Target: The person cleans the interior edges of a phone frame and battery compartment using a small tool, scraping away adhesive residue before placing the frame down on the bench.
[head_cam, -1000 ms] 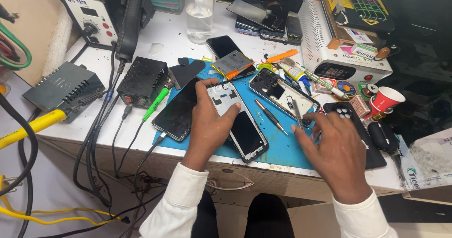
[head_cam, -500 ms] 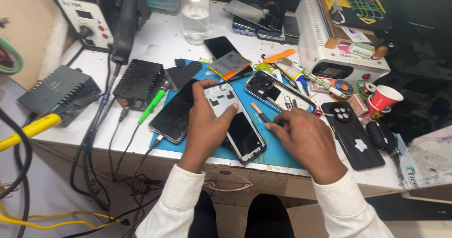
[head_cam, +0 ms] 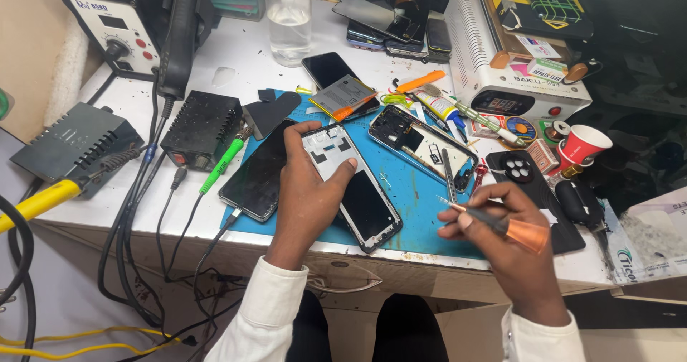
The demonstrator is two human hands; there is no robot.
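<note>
On the tabletop point(head_cam: 236, 54) a mat point(head_cam: 415, 197) carries the opened phone point(head_cam: 354, 186) under the left hand point(head_cam: 308, 190), another phone frame point(head_cam: 422, 143) behind it, and the right hand point(head_cam: 501, 244) with a screwdriver point(head_cam: 501, 226) to its right.

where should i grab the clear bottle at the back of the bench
Take the clear bottle around its straight body, fingers on opposite sides, coming from the front right. It stands upright on the white benchtop, and the hot-air station with its handpiece crowds its left.
</note>
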